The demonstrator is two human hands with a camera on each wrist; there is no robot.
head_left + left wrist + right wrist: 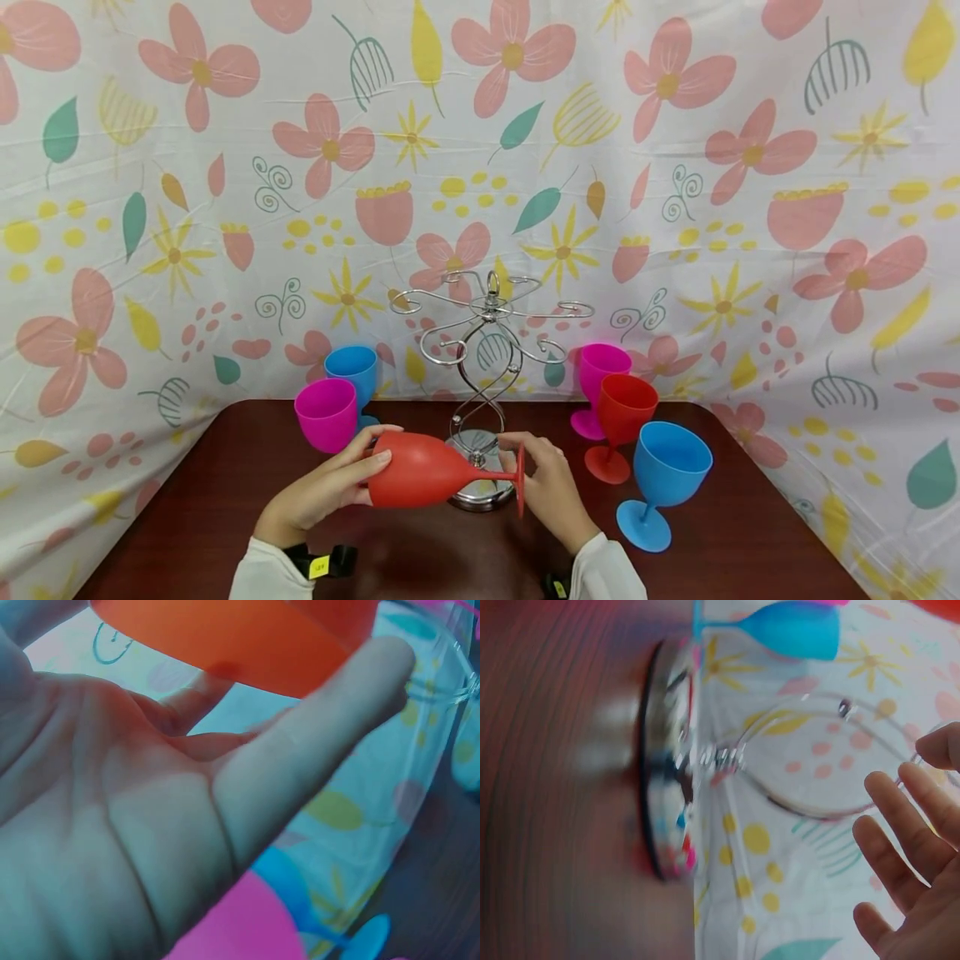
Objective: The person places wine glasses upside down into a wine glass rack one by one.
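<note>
A red plastic goblet [423,471] lies sideways in the air above the table, its bowl to the left and its foot to the right. My left hand [330,483] grips the bowl near the rim, thumb on the near side. In the left wrist view the thumb [330,735] lies close along the orange-looking bowl [247,645]. Beside the goblet's foot is my right hand [551,487]; whether it touches the foot is hard to tell. The right wrist view shows its fingers [900,840] spread and loosely extended. Behind the goblet stands a chrome goblet rack [491,333].
Magenta [327,415] and blue [351,371] goblets stand at the left back. On the right, magenta [603,367], red [621,408] and blue [670,467] goblets stand in a row on the dark table [225,492]. A flowered cloth [225,183] hangs behind.
</note>
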